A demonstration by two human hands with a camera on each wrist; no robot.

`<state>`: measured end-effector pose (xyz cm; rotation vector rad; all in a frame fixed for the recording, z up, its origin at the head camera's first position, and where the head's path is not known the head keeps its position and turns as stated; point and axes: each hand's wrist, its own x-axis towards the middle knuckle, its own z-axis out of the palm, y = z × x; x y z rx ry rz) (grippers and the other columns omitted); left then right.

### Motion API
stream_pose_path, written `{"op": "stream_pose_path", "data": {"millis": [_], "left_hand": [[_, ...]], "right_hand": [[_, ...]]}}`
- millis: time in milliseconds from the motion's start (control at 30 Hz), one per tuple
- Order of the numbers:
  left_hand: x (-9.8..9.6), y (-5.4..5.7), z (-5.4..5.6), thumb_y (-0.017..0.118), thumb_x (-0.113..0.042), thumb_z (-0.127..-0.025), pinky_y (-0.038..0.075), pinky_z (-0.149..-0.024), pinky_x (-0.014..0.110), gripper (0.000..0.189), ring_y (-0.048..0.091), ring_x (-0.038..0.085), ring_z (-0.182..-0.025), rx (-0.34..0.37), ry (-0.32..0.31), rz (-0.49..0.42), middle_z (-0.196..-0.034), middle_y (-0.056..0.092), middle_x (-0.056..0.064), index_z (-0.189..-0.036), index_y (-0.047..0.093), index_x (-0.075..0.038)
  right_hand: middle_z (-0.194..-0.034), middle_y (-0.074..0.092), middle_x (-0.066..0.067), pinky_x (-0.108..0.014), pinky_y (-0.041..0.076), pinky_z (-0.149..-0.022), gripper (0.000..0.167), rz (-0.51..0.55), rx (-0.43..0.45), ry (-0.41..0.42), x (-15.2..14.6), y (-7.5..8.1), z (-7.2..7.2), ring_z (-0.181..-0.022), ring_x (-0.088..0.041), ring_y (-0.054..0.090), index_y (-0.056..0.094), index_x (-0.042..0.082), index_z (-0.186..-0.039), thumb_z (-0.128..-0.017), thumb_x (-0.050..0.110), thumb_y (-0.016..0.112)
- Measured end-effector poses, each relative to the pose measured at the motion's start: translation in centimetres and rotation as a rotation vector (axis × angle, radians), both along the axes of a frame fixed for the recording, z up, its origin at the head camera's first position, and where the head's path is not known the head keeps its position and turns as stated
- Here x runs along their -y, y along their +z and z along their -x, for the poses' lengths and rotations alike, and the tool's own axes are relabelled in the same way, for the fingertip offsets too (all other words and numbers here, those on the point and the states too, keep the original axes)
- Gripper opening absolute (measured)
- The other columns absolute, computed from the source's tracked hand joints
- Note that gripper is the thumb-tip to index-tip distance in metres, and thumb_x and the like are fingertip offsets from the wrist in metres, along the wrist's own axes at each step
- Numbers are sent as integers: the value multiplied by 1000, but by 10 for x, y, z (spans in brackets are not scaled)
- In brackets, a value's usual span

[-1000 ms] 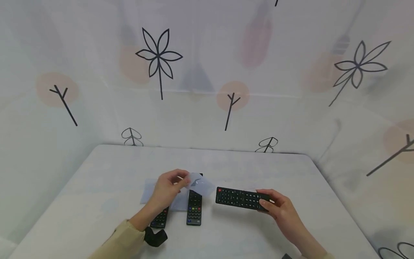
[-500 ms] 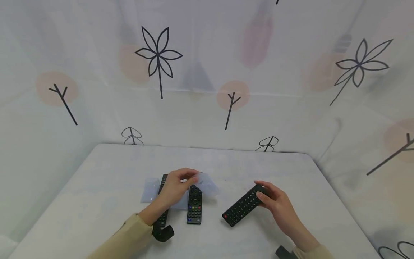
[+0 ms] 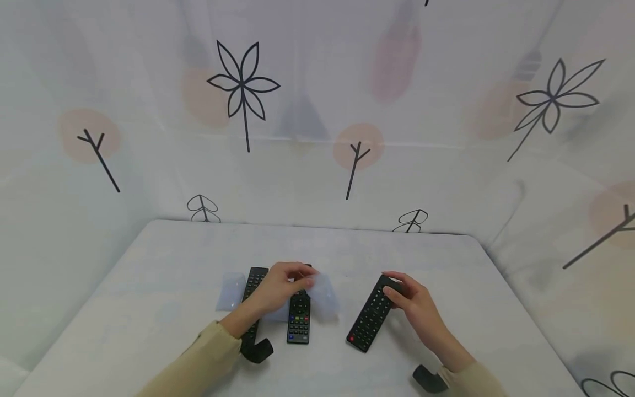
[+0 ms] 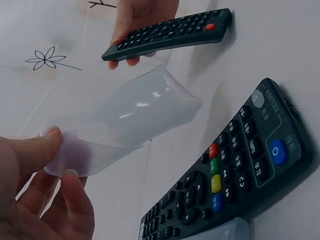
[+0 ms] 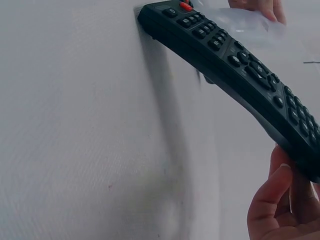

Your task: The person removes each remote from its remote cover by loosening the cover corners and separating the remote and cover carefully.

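My left hand (image 3: pixel 278 289) pinches one end of a translucent plastic sleeve (image 3: pixel 324 300) between thumb and fingers. In the left wrist view the sleeve (image 4: pixel 150 107) hangs out to the right, its surface creased and shiny. My right hand (image 3: pixel 415 306) grips the far end of a black remote control (image 3: pixel 371 320), whose red-button end points down toward me. Seen from the right wrist, this remote (image 5: pixel 250 75) is held above the table, tilted. Sleeve and held remote are apart. Beneath my left hand lies another black remote (image 3: pixel 299 322) with coloured buttons.
A third remote (image 3: pixel 254 278) lies farther left, partly covered by my left forearm. Flat plastic sleeves (image 3: pixel 231 292) rest around it on the white table (image 3: pixel 173 264). Black wrist straps with cameras (image 3: pixel 429 380) sit on both wrists. A patterned cloth (image 3: pixel 297 182) hangs behind the table.
My right hand has swung the remote from nearly level to steeply slanted, its red-button end now nearest me. My left hand has shifted right with the plastic sleeve, which now hangs lower.
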<state>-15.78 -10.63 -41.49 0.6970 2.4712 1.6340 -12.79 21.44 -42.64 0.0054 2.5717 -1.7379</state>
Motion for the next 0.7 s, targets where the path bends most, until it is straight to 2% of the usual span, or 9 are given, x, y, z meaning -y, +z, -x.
{"op": "stream_pose_path", "data": {"millis": [133, 300, 400, 533, 633, 700], "left_hand": [[-2, 1, 4, 68, -18, -96, 51, -72, 29, 21, 60, 16, -88, 15, -43, 31, -105, 68, -6, -116, 73, -16], [-4, 1, 8, 67, -20, -97, 51, -74, 31, 22, 60, 16, -88, 39, -61, 59, -100, 68, -6, -118, 72, -17], [-6, -2, 11, 68, -18, -96, 52, -80, 30, 23, 61, 15, -94, 52, -68, 54, -108, 68, -4, -118, 72, -16], [-10, -6, 15, 73, -15, -91, 50, -85, 31, 28, 60, 14, -101, 8, -60, 90, -117, 68, -4, -119, 72, -17], [-14, -8, 16, 75, -14, -89, 49, -88, 34, 33, 58, 15, -101, -18, -42, 140, -121, 67, -4, -121, 71, -20], [-16, -9, 16, 75, -12, -89, 49, -87, 35, 36, 58, 15, -99, -12, -34, 158, -123, 65, -3, -123, 70, -21]], "right_hand": [[-111, 64, -13, -27, 54, -79, 45, 10, 11, 1, 2, -3, 4, -94, -21, 60, 53, 11, -138, -98, 28, 65], [-112, 65, -13, -28, 54, -80, 42, 27, 32, 1, 6, -7, 9, -94, -23, 60, 53, 11, -136, -99, 25, 64], [-111, 65, -13, -29, 53, -82, 42, 31, 42, 3, 8, -7, 12, -94, -22, 60, 52, 11, -136, -99, 25, 64], [-112, 65, -12, -34, 51, -89, 44, 49, 55, 21, 12, -6, 14, -95, -20, 60, 49, 10, -137, -99, 28, 63], [-120, 64, -14, -39, 48, -95, 46, 93, 67, 53, 14, -8, 16, -101, -22, 60, 47, 10, -138, -98, 25, 65], [-127, 62, -15, -41, 46, -96, 49, 119, 73, 77, 16, -10, 16, -107, -23, 59, 46, 11, -139, -96, 20, 67]]}}
